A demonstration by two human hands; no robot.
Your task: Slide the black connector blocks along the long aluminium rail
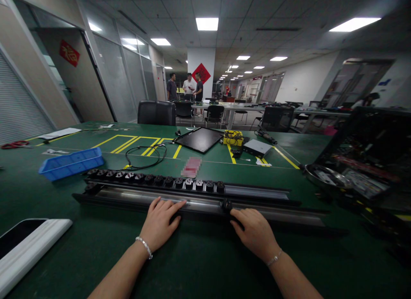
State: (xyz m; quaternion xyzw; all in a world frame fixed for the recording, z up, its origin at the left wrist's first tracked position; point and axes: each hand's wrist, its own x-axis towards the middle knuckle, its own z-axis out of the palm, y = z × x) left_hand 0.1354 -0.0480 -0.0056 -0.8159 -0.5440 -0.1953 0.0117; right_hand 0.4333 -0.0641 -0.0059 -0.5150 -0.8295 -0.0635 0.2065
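Two long black metal rails lie side by side across the green table. The back rail [257,192] carries a row of several black socket modules [159,180] along its left and middle part. The front rail [128,196] is an open channel with a shiny metal inside. A single black socket module [227,204] sits in it, right of the middle. My left hand [162,222] rests with fingers spread on the front rail, fingertips over the channel. With fingers curled, my right hand [255,232] holds the single module from its right side, thumb low at the rail's front wall.
Behind the rails are a blue tray [72,162], a black cable [146,156], a dark flat panel [201,139], a yellow box [233,138] and a grey box [257,148]. An open equipment case [369,153] stands right. A white object [38,252] lies front left. People stand far back.
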